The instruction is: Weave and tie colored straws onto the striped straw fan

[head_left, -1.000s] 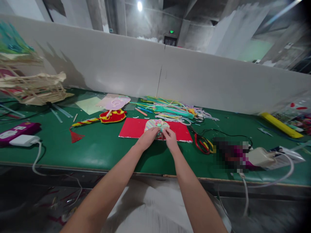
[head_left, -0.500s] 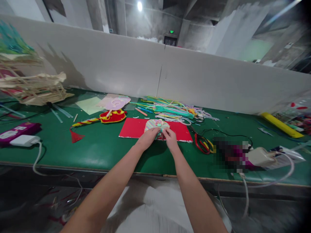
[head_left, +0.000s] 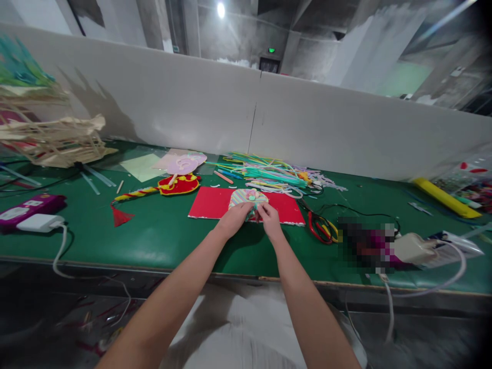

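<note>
Both my hands meet at the near edge of a small pastel-striped fan-shaped craft piece (head_left: 239,196), which has round pink and green decorations near its top. Under it lies a red board (head_left: 209,202) with a ragged white edge. My left hand (head_left: 237,217) is closed at the piece's lower edge, fingers bunched. My right hand (head_left: 269,216) pinches close beside it, fingertips nearly touching the left ones. A bit of teal shows between the fingertips, but what exactly they grip is too small to make out.
Pipe cleaners (head_left: 265,171) lie piled behind the board. Red-handled scissors (head_left: 321,228) rest to its right. On the left are a red-and-yellow fan (head_left: 179,184) with a tassel, a purple power strip (head_left: 33,210) and a wooden stick model (head_left: 57,138). A yellow tool (head_left: 446,198) lies far right.
My fingers have shifted very slightly at the near edge of the craft piece. Everything else stays where it was.
</note>
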A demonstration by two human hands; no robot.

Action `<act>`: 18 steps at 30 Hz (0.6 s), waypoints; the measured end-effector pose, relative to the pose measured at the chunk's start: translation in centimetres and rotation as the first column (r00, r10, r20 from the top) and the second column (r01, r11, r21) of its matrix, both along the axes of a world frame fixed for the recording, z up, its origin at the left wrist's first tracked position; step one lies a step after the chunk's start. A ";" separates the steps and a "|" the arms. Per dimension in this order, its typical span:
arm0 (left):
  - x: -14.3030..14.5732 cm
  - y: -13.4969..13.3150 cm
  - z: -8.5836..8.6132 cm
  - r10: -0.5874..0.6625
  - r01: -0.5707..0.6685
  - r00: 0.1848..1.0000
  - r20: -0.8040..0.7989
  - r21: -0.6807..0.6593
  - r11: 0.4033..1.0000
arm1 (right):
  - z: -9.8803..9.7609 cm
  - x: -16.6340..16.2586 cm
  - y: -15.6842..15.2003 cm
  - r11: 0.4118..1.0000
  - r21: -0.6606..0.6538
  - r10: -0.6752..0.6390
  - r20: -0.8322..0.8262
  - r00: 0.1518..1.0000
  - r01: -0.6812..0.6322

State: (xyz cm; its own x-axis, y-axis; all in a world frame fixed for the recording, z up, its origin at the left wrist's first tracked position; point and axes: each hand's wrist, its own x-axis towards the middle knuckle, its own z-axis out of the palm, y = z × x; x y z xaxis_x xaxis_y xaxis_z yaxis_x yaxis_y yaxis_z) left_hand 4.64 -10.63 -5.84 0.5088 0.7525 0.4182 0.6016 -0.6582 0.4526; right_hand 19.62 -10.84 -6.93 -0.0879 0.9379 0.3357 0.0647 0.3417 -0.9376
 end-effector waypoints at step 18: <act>0.3 -0.7 0.8 0.179 -0.196 0.981 0.079 0.415 0.889 | 0.5 -0.5 -0.7 0.996 0.044 -0.082 0.024 0.996 0.081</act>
